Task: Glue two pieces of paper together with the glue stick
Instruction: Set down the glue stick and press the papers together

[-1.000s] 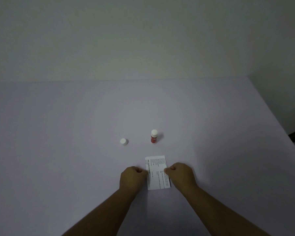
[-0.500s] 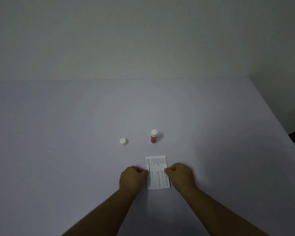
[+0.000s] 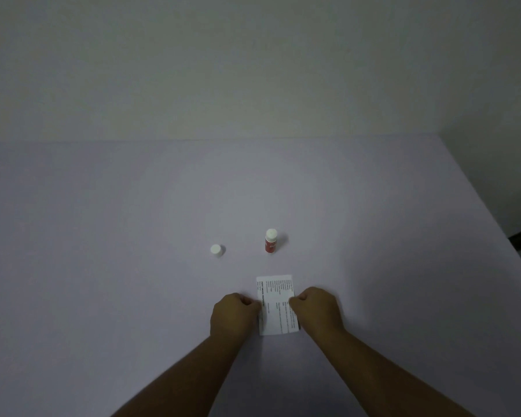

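Paper (image 3: 278, 305): white printed slip, lies flat on the bench (image 3: 103, 236) near its front, just ahead of both hands. Long axis runs away from the person, tilted slightly; print lines run along that axis, too small to read. Whether this is one sheet or two stacked cannot be told; a thin dark sliver shows at its lower right edge.

Left hand (image 3: 233, 316): curled into a loose fist, knuckles up, touching the slip's left edge. Right hand (image 3: 316, 310): likewise curled, touching the right edge. Fingertips are tucked under, so the grip of either hand on the paper cannot be told.

Glue stick (image 3: 270, 241): red body, white top, upright, beyond the paper and apart from it. White cap (image 3: 217, 250): stands alone to the left of the stick, well apart from it.

Bench surface: plain pale lilac, matte, otherwise bare where visible. Its right edge runs diagonally; dark floor shows beyond. Plain off-white wall (image 3: 253, 70) behind. Lighting dim. Forearms cut off by the bottom of frame.
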